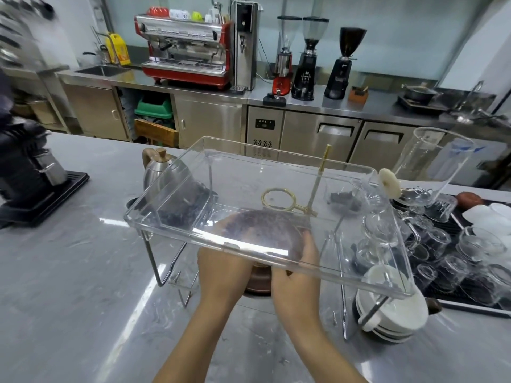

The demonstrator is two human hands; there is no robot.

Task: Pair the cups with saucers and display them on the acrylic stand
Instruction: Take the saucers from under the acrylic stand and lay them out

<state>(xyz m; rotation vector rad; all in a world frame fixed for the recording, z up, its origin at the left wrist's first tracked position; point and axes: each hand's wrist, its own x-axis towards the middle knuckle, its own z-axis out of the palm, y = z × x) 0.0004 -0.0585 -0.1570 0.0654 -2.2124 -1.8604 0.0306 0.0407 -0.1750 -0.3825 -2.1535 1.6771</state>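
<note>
Hands, left point(221, 268) and right point(297, 268), both clamp a brown saucer point(265, 233) under the clear acrylic stand point(177, 225), probably steadying it over the brown cup point(258, 280) for pairing.

stand point(276, 172): clear glossy acrylic tray, thin shiny metal wire legs
counter point(69, 286): grey, smooth, glossy, streaky reflections
saucer point(265, 236): dark brown, speckled, looks glazed ceramic
cup point(258, 280): brown, smooth, glossy
saucers point(398, 322): white, glossy, ceramic look
glasses point(442, 252): clear glass, shiny
kettle point(160, 172): brushed steel, wood handle
ring holder point(279, 200): polished brass-coloured metal
cabinets point(210, 120): brushed stainless steel
</note>
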